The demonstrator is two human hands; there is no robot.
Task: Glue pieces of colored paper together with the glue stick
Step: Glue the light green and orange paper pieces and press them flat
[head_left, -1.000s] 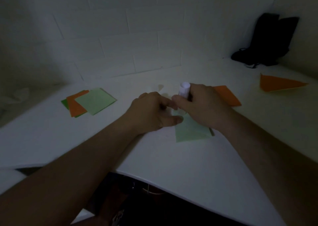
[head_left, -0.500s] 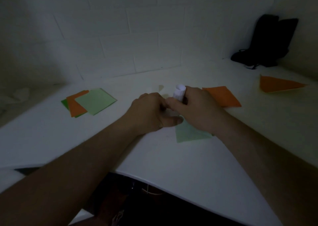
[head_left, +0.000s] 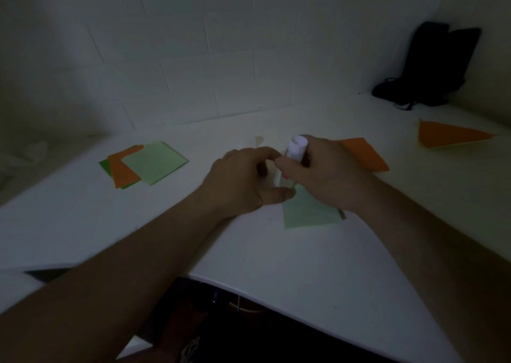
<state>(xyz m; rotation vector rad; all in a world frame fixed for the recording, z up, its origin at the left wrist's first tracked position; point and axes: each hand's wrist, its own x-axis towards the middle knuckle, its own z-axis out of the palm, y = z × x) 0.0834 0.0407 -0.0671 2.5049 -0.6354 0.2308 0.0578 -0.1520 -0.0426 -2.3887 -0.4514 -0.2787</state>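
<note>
Head view. Dim room, white brick wall behind a white table [head_left: 304, 266] with a curved near edge. Light is poor, so I note colours with some caution.

My right hand [head_left: 329, 174] is wrapped around the glue stick [head_left: 296, 147]; its white upper end sticks up out of my fist, tilted slightly toward the left. The lower end is hidden by my fingers, so I cannot tell whether it touches paper.

My left hand [head_left: 246, 180] sits just beside the right one, fingers curled, thumb [head_left: 279, 194] stretched toward the light green sheet [head_left: 307, 213]. A pale piece [head_left: 272, 176] shows in the gap between thumb and fingers; I cannot tell whether the hand pinches it or only rests by it.

The light green sheet lies flat on the table, under and in front of my right hand, its near corners exposed.

Left of my hands, well apart: a small stack of paper [head_left: 143, 163], light green on top, orange below it, darker green at the bottom.

Behind my right hand: an orange sheet [head_left: 365, 154], partly covered by the hand.

Far right: an orange folded triangle [head_left: 450, 137] lying on the table.

Back right corner: a black bag [head_left: 431, 66] against the wall.

A small pale scrap [head_left: 259, 141] lies beyond my hands.
</note>
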